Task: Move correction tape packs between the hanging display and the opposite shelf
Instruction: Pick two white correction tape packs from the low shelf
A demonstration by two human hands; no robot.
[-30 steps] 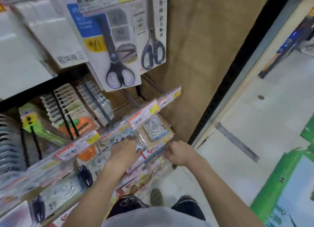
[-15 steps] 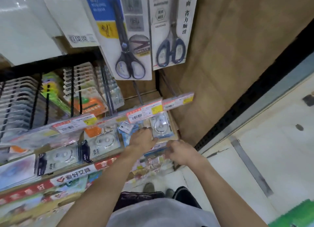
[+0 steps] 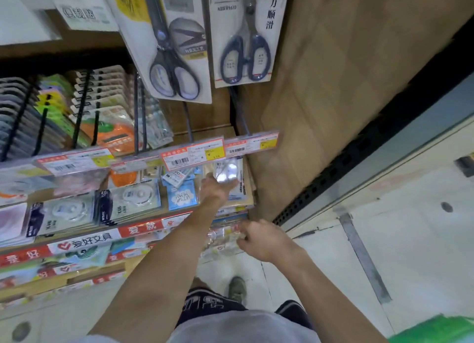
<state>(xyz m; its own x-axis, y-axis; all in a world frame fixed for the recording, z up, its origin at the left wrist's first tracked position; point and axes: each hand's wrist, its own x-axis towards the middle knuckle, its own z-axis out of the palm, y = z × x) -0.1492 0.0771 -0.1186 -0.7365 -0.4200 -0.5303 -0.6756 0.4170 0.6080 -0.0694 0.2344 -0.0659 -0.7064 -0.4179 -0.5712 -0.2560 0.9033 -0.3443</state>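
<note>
Two hands low, left hand [image 3: 216, 188] grasping correction tape pack [image 3: 227, 172] under price rail [image 3: 220, 150], right hand [image 3: 264, 238] loosely curled.

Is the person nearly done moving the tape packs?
Hard to tell what's finished. Now the left hand reaches to a clear, shiny correction tape pack at the shelf's right end; the right hand waits lower down. More white tape packs still lie alongside.
</note>
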